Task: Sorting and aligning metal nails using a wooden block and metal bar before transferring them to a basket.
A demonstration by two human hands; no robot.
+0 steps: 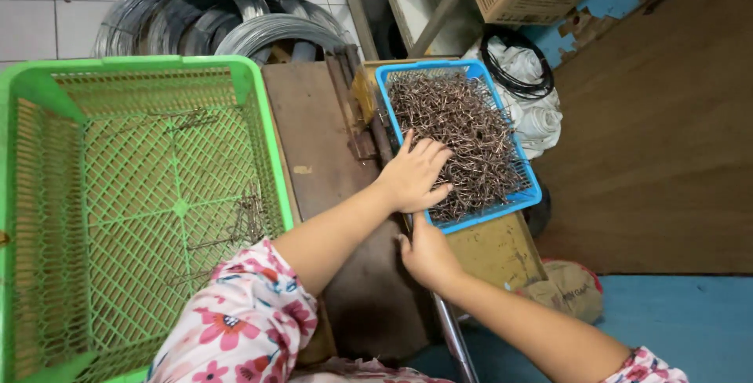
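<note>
Blue tray (533,193), green basket (259,85)

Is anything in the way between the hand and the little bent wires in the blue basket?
No. The left hand already rests right on the pile of wire pieces in the blue basket; nothing lies between them.

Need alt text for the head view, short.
A person's left hand reaches into a blue basket heaped with small bent wire pieces, while the right hand grips a metal bar. A large green mesh basket sits left.
</note>
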